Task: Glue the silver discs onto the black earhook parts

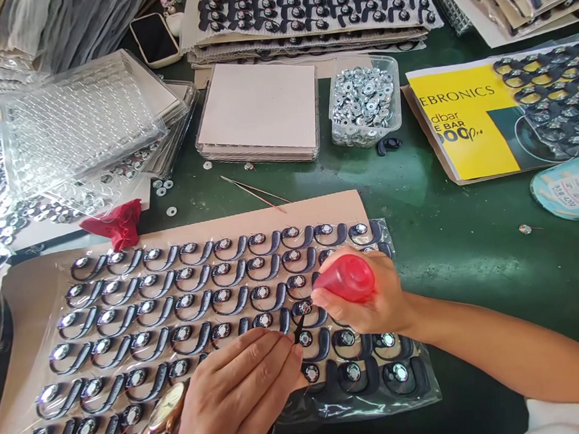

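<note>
In the lower middle of the frame, many dark hook-shaped pieces [234, 273], each with a round silvery disc, are laid in slanting rows on a clear plastic sheet [355, 409], under which a brown board [313, 208] is placed on the green table [438, 265]. A red bottle [347, 278] is gripped in the closed right hand [377, 310], right of the centre, and is held tilted, with its narrow end directed down to one piece of the rows. Whether this piece is touched by the bottle cannot be told. By the left hand [237, 388], at the bottom centre, a dark pointed tool [299, 326] is pinched between fingers which are closed together; most of the tool is hidden, but its tip is seen just beside the same piece. On the left wrist a wristwatch [169, 407] is worn. Above the board, a pair of tweezers [252, 193] is laid on the table, and a red cloth [120, 225] is rested at the board's upper edge. In the upper middle, a stack of clear trays [258, 109] is placed near a clear box [394, 95], which is filled with metal washers [360, 94]. At the upper right, a yellow printed sheet [457, 143] is partly covered by more such pieces.
</note>
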A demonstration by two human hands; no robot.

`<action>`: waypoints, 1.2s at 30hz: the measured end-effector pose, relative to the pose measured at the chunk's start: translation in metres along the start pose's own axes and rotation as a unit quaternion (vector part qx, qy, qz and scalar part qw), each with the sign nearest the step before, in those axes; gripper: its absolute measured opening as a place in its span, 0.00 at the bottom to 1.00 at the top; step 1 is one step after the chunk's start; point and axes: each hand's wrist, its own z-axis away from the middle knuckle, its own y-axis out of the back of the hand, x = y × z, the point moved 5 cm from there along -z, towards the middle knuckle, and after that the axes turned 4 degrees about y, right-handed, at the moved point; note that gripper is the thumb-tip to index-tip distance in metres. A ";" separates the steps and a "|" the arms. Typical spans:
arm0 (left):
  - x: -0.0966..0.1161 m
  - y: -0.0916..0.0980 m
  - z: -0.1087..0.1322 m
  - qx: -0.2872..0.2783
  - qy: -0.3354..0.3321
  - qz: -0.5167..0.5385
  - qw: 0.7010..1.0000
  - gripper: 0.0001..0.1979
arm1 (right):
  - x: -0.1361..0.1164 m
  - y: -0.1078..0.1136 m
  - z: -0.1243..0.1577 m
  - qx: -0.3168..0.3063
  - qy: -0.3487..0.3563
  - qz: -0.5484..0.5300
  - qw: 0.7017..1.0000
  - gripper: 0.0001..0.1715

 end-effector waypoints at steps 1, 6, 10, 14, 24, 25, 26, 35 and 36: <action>-0.001 0.000 -0.001 0.003 0.007 0.002 1.000 0.14 | 0.000 0.000 0.000 0.001 0.001 0.000 1.000 0.08; -0.004 0.004 -0.012 0.024 0.037 0.016 0.999 0.12 | -0.001 0.001 0.001 0.016 0.010 -0.003 1.000 0.08; -0.004 0.011 -0.020 0.042 0.031 0.009 0.999 0.10 | 0.000 -0.001 0.002 0.006 0.008 -0.006 1.000 0.07; -0.011 0.015 -0.024 0.023 0.048 0.039 0.998 0.13 | -0.001 -0.002 0.002 -0.009 0.017 -0.007 1.000 0.08; -0.027 0.015 -0.029 0.055 0.143 0.114 0.982 0.09 | -0.010 -0.004 -0.001 -0.045 0.057 -0.038 0.997 0.18; -0.027 0.015 -0.029 0.056 0.138 0.113 0.982 0.09 | -0.010 -0.001 -0.004 -0.054 0.022 -0.051 0.997 0.18; -0.026 0.016 -0.028 0.060 0.131 0.110 0.983 0.10 | -0.009 0.003 -0.007 -0.070 -0.024 -0.071 0.995 0.17; 0.027 0.003 -0.007 0.037 -0.003 0.015 0.999 0.12 | -0.011 0.046 0.018 -0.031 -0.182 -0.178 0.967 0.15; 0.038 -0.003 -0.003 0.028 -0.019 -0.004 0.999 0.12 | -0.013 0.048 0.029 -0.011 -0.179 -0.169 0.969 0.13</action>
